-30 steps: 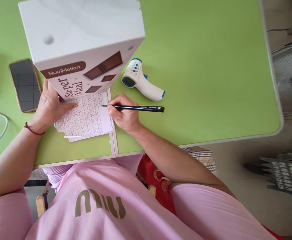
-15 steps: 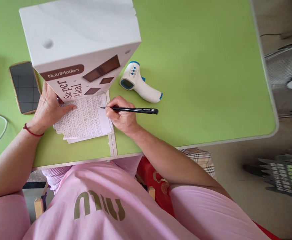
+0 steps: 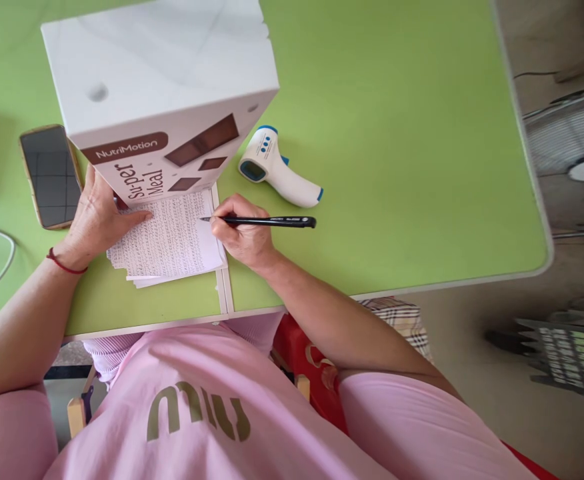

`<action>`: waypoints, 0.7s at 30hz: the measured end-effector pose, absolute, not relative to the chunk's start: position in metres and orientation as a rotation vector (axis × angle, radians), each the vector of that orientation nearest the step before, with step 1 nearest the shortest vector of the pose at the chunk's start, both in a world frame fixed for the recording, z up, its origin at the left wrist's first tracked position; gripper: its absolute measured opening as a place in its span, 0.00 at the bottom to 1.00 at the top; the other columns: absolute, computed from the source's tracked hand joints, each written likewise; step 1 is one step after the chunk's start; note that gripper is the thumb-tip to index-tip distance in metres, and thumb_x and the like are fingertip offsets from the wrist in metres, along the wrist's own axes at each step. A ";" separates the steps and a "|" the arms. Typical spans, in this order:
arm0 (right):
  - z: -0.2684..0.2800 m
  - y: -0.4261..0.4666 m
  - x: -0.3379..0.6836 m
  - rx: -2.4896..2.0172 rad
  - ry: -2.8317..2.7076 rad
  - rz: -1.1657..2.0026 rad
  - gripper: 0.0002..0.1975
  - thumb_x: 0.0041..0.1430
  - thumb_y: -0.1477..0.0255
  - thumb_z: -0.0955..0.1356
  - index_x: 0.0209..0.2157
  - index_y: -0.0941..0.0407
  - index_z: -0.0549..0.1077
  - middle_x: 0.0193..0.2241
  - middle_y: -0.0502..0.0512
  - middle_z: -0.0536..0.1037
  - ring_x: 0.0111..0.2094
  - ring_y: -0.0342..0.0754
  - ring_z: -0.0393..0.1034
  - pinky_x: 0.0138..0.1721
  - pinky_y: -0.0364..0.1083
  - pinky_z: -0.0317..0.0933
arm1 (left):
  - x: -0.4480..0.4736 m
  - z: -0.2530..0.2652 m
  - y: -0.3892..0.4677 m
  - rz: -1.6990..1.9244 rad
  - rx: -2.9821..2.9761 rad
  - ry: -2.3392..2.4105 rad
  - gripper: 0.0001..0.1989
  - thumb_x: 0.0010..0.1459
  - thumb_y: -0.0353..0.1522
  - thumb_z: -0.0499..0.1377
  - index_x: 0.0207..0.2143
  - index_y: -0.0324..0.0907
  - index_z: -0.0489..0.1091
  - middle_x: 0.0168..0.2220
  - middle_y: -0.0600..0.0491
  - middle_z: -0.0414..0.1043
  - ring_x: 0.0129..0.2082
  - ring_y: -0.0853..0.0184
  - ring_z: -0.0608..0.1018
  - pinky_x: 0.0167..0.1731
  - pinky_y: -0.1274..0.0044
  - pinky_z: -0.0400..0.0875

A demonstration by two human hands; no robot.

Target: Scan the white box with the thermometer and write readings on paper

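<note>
My right hand (image 3: 245, 231) grips a black pen (image 3: 277, 221) near its point, the barrel lying almost level toward the right. Its tip is at the right part of a handwritten sheet (image 3: 172, 247), the top one of a small stack of paper. Over the sheet's left side, my left hand (image 3: 97, 210) lies with the thumb stretched across the writing and the fingers apart from it, pointing away from me. The box partly hides those fingers. Just beyond the paper stands a tall white box (image 3: 162, 73) printed "NutriMotion", which covers the sheet's far edge.
A white and blue infrared thermometer (image 3: 279, 167) lies right of the box. Left of my left hand is a phone (image 3: 51, 175) in a worn case, and a white cable (image 3: 11, 250) curves nearby. The green table (image 3: 422, 167) ends at a pale edge close to my body.
The pen and my right hand have shifted only very slightly toward me on the sheet. My left hand stays in place, and the view has tilted a little.
</note>
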State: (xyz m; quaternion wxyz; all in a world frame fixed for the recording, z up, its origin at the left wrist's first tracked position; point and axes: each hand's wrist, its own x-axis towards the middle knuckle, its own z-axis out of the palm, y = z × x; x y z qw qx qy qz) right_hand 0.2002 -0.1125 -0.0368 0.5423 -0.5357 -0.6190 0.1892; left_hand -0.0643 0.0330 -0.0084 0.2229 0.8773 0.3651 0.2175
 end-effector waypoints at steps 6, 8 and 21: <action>-0.037 -0.113 0.201 -1.285 -1.452 0.448 0.08 0.62 0.72 0.69 0.30 0.49 0.67 0.22 0.42 0.70 0.22 0.42 0.62 0.26 0.44 0.60 | -0.060 -0.004 0.029 0.597 2.385 1.045 0.38 0.52 0.36 0.73 0.65 0.53 0.69 0.70 0.48 0.70 0.71 0.37 0.70 0.72 0.37 0.64; -0.038 -0.113 0.201 -1.327 -1.456 0.464 0.08 0.62 0.71 0.69 0.29 0.49 0.67 0.22 0.43 0.71 0.23 0.43 0.62 0.26 0.44 0.61 | -0.059 -0.002 0.028 0.592 2.375 1.035 0.38 0.52 0.35 0.73 0.65 0.53 0.69 0.70 0.49 0.70 0.72 0.37 0.69 0.73 0.37 0.64; -0.037 -0.114 0.201 -1.347 -1.386 0.427 0.07 0.61 0.71 0.69 0.28 0.50 0.68 0.22 0.44 0.72 0.23 0.43 0.61 0.26 0.44 0.61 | -0.057 0.009 0.026 0.515 2.401 1.023 0.31 0.55 0.35 0.72 0.61 0.50 0.72 0.69 0.46 0.70 0.74 0.37 0.67 0.73 0.38 0.65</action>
